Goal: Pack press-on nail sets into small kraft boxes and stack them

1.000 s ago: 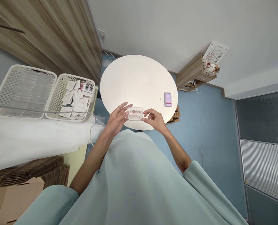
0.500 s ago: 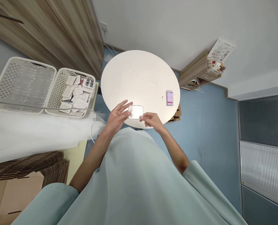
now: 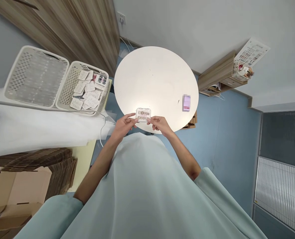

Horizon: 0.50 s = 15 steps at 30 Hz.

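Clear box, right there between your two hands, over the near edge of the round white table, and you have it by both ends! Your right hand has the tighter hold: thumb and forefinger pinched on the near right corner, the other fingers curled in underneath. Your left hand is looser, thumb pressed to the near left corner, forefinger stretched out along the left end, so there is a small gap between the two. The box sits just ahead of your thumbs, its long side running across you, two rows of little round pieces showing through the top. Whether it touches the table or hangs just above it, you can't tell from here.

Out toward the table's right edge lies a purple oblong, blurred over, well apart from your fingers. Left of the table stand two white baskets: the nearer one loaded with white cards, the farther one packed with clear plastic.
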Available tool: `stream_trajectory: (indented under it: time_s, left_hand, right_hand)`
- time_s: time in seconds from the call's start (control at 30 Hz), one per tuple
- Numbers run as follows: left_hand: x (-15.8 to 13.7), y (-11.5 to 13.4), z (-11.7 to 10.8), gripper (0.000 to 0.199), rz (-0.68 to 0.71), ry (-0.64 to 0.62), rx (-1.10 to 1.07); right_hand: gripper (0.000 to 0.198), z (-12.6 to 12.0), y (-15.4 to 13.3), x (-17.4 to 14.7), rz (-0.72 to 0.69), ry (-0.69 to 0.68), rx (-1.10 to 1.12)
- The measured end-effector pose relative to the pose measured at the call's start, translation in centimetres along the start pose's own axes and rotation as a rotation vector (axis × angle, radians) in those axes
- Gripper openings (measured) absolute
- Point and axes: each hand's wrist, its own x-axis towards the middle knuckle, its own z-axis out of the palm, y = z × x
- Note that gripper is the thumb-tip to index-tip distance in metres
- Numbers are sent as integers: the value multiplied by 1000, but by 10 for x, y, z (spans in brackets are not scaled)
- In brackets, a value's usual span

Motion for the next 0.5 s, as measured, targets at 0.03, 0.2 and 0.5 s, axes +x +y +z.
stream_trajectory:
  time_s: [0.03, 0.2, 0.5]
  left_hand:
    - [2, -5, -2, 84, 3, 13, 9]
    - [15, -30, -15, 78, -11, 63, 75]
    - [54, -72, -32, 81, -118, 77, 102]
  right_hand:
    - [52, 2, 3, 4, 10, -7, 1]
    - [51, 13, 24, 30, 68, -14, -28]
    - [36, 25, 79, 81, 203, -12, -3]
